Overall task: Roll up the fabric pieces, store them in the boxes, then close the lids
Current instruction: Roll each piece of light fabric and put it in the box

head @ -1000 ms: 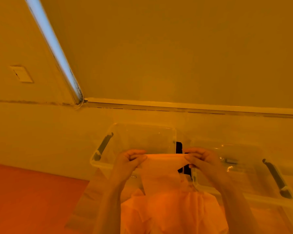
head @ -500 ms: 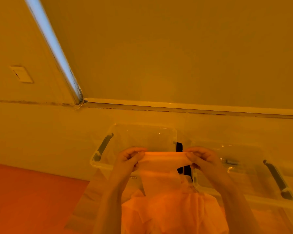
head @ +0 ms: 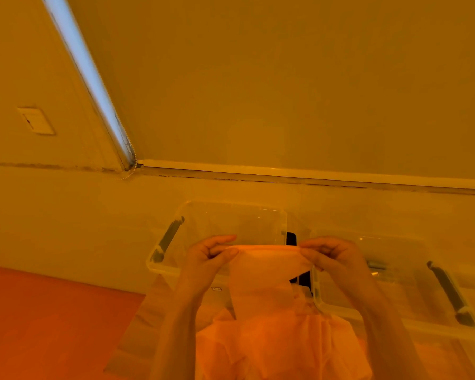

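A thin orange fabric piece point(head: 261, 281) hangs from its top edge, which is stretched between both hands. My left hand point(head: 207, 259) pinches the left corner and my right hand point(head: 332, 257) pinches the right corner. More orange fabric point(head: 280, 349) lies bunched below, near me. Behind the hands stand two clear plastic boxes with dark handles, both without lids: the left box point(head: 220, 215) and the right box point(head: 412, 322). The held fabric hangs in front of the gap between them.
A dark object point(head: 291, 238) shows between the two boxes. An orange-red surface point(head: 52, 319) lies at the lower left. A wall with a light strip point(head: 85, 67) and a socket plate point(head: 36, 120) rises behind the boxes.
Both hands have lifted the fabric's top edge slightly and pulled it a little wider. The boxes have not moved.
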The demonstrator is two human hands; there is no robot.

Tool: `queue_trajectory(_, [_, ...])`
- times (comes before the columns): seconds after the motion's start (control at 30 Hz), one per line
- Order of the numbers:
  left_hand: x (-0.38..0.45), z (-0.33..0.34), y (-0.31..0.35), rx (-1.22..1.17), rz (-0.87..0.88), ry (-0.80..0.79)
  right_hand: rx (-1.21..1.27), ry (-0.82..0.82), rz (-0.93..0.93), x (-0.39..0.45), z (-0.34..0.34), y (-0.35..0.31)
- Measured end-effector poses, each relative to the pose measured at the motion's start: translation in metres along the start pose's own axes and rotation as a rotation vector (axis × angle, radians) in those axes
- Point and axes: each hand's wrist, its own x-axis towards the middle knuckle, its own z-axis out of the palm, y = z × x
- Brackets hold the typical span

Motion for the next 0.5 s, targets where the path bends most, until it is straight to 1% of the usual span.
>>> queue_trajectory(0.1, [0.000, 0.002, -0.003, 0.007, -0.006, 0.025, -0.020, 0.011, 0.031, -0.001, -0.001, 0.001])
queue_trajectory(0.23, [0.003, 0.003, -0.007, 0.067, 0.009, 0.004, -0.107, -0.005, 0.036, 0.000, 0.001, 0.005])
queue_trajectory(0.3, [0.003, 0.004, -0.009, 0.058, -0.008, -0.003, -0.101, -0.008, 0.057, 0.000, 0.003, 0.006])
queue_trajectory(0.5, [0.000, 0.005, -0.010, -0.134, -0.061, 0.032, 0.065, 0.029, 0.074, -0.003, 0.002, 0.008])
